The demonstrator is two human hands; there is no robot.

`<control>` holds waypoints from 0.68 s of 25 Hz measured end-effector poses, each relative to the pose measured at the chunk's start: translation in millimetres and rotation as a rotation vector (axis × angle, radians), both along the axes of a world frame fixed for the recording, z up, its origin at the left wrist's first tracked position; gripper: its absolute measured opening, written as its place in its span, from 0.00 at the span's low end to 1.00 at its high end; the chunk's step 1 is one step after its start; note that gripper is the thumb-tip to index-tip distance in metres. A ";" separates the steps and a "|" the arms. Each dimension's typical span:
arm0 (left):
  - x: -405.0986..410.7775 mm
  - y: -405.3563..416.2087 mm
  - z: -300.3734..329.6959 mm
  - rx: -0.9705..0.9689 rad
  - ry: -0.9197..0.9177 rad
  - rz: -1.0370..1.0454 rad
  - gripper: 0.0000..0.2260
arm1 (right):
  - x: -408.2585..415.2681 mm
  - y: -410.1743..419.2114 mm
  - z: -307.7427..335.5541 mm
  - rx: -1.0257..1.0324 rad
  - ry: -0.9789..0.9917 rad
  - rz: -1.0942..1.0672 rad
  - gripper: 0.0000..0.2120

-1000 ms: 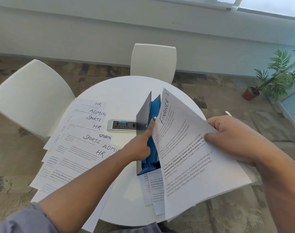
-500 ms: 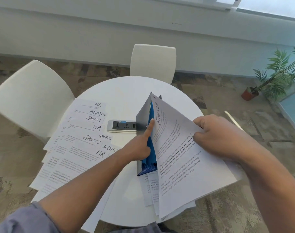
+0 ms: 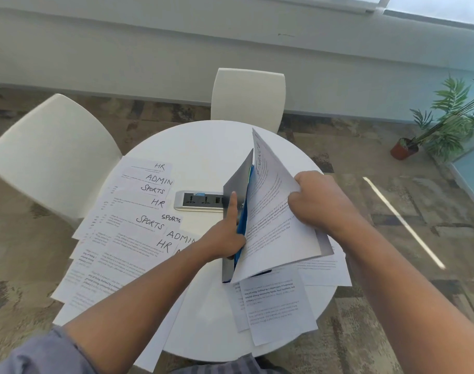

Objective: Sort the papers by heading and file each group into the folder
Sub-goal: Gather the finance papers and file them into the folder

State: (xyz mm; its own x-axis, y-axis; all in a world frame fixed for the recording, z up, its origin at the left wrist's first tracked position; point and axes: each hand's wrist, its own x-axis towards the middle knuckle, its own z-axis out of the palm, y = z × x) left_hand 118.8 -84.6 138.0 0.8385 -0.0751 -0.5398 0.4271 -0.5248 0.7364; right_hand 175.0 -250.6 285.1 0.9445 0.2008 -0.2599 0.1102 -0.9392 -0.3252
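Observation:
A grey folder with a blue inside (image 3: 234, 184) stands half open on the round white table (image 3: 198, 147). My left hand (image 3: 227, 233) holds its raised left cover, forefinger straight up along it. My right hand (image 3: 319, 203) grips a bundle of sheets headed FINANCE (image 3: 271, 222), whose lower edge sits inside the folder's opening. A fan of sheets headed HR, ADMIN and SPORTS (image 3: 128, 225) lies on the table's left side. More printed sheets (image 3: 273, 306) lie under and in front of the folder.
A silver socket panel (image 3: 198, 201) is set in the table's middle, just left of the folder. Two white chairs stand at the far left (image 3: 47, 155) and behind the table (image 3: 248, 95). A potted plant (image 3: 443, 125) stands on the floor at right.
My right hand has swung the FINANCE sheets left and down into the folder's opening. The sheets now stand steeper against the blue inside. My left hand stays on the cover.

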 end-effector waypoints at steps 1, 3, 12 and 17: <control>-0.8 0.9 1.2 -0.056 0.026 0.024 0.48 | 2.8 2.6 -4.7 0.001 -0.020 -0.001 0.06; -2.4 3.0 3.8 -0.139 0.076 0.050 0.46 | 6.7 7.8 -12.5 -0.013 -0.075 0.017 0.05; -7.4 15.0 1.3 -0.282 0.144 0.081 0.43 | -0.8 24.1 -43.5 -0.049 -0.194 0.013 0.05; -6.8 15.1 -1.6 -0.308 0.144 0.106 0.43 | -8.2 30.7 -45.5 -0.066 -0.148 -0.001 0.04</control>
